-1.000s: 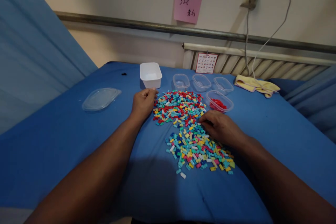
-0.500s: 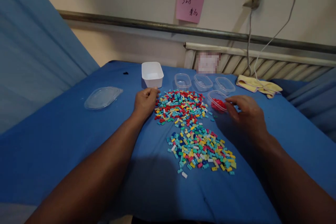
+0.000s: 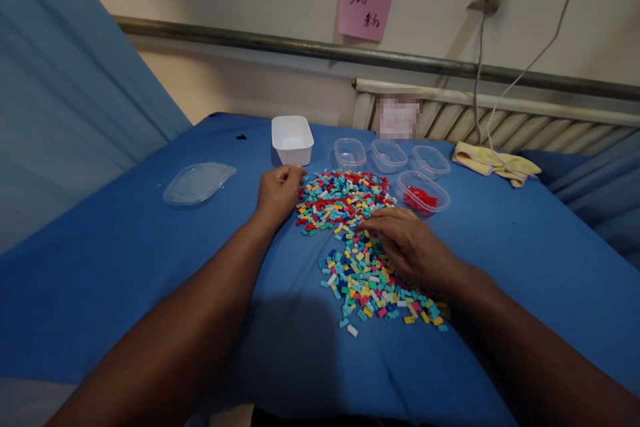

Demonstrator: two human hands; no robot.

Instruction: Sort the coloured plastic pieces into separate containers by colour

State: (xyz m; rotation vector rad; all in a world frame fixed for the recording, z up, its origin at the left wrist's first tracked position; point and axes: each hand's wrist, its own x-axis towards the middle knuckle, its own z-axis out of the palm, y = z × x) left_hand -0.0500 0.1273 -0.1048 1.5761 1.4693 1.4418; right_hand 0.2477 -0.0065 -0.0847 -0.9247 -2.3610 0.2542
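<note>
Small toy building bricks lie in two touching heaps, a far brick heap [image 3: 340, 197] with many reds and a near brick heap [image 3: 370, 287] of mixed colours. At the left edge of the far heap rests my left hand [image 3: 279, 192], fingers curled together; whatever may be in them is hidden. My right hand [image 3: 413, 243] reaches over the place where the heaps meet, its fingers stretched out and their tips at a red brick [image 3: 359, 228]. Just beyond it stands a clear oval tub [image 3: 443, 202] holding red bricks [image 3: 420, 197].
Behind the heaps stand a white tub [image 3: 293, 153] and three clear tubs [image 3: 350, 155]. A clear lid [image 3: 199, 183] lies at the left, a yellow cloth [image 3: 493, 161] at the back right. A radiator [image 3: 460, 110] and a hanging cable [image 3: 480, 73] are beyond the blue-covered surface [image 3: 125, 267].
My right hand has moved left from the tub with the red bricks to the heaps. My left hand stays at the far heap's edge.
</note>
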